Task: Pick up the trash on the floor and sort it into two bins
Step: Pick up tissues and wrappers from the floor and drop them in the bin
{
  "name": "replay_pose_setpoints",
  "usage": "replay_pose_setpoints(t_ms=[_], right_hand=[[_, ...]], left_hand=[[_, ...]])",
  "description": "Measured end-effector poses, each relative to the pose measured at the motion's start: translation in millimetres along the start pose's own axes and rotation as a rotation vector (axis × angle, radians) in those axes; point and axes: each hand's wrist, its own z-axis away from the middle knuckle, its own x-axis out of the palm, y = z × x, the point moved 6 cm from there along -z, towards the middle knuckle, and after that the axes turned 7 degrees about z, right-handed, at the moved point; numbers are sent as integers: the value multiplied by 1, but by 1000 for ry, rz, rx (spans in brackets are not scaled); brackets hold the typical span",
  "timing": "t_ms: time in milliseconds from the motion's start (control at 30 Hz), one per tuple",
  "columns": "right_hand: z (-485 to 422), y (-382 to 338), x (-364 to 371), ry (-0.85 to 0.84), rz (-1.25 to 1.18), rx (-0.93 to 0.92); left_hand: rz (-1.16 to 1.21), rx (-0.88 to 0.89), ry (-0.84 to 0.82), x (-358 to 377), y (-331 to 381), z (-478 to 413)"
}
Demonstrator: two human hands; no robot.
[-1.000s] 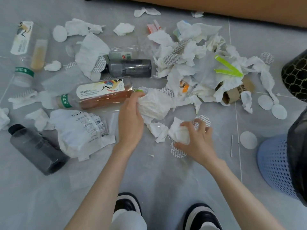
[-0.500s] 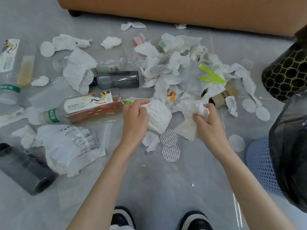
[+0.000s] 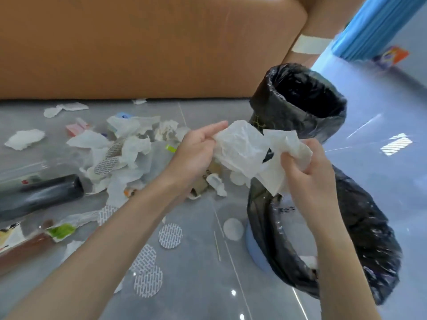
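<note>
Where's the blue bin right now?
Head view, lower right: the blue bin stands below the right hand, draped in a black bag, nearer than the black-lined bin by the sofa.

- Crumpled tissues (image 3: 242,148): plain white.
- Far bin liner (image 3: 307,105): glossy black.
- Near bin (image 3: 256,252): pale blue, with a black liner over it.
- Round pads (image 3: 170,235): white with a grey dashed print.
- Sofa (image 3: 138,42): tan brown.
- Floor (image 3: 196,285): grey tile.
- Bottle (image 3: 41,197): dark smoky grey.

Bright, even daylight, soft shadows; a window-shaped glare patch lies on the glossy floor (image 3: 396,144) at right, motion blur smears the dark bottle (image 3: 41,197) at left, and wide-angle distortion bows the sofa (image 3: 138,54).
</note>
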Motion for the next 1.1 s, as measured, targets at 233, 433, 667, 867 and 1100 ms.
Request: replay_pose_setpoints(t_ms=[233, 433, 667, 867, 1100], right_hand=[[7, 69, -66, -3, 552, 312], [26, 102, -81, -269, 771, 553], [18, 50, -97, 10, 656, 238], [21, 75, -54, -275, 574, 276], [25, 155, -14, -653, 786, 432]], left_hand=[[-193, 160, -256, 118, 11, -3], [-674, 127, -693, 171, -52, 27], [-999, 244, -552, 154, -62, 19], [-812, 201, -472, 136, -70, 20], [-770, 213, -489, 131, -79, 26]])
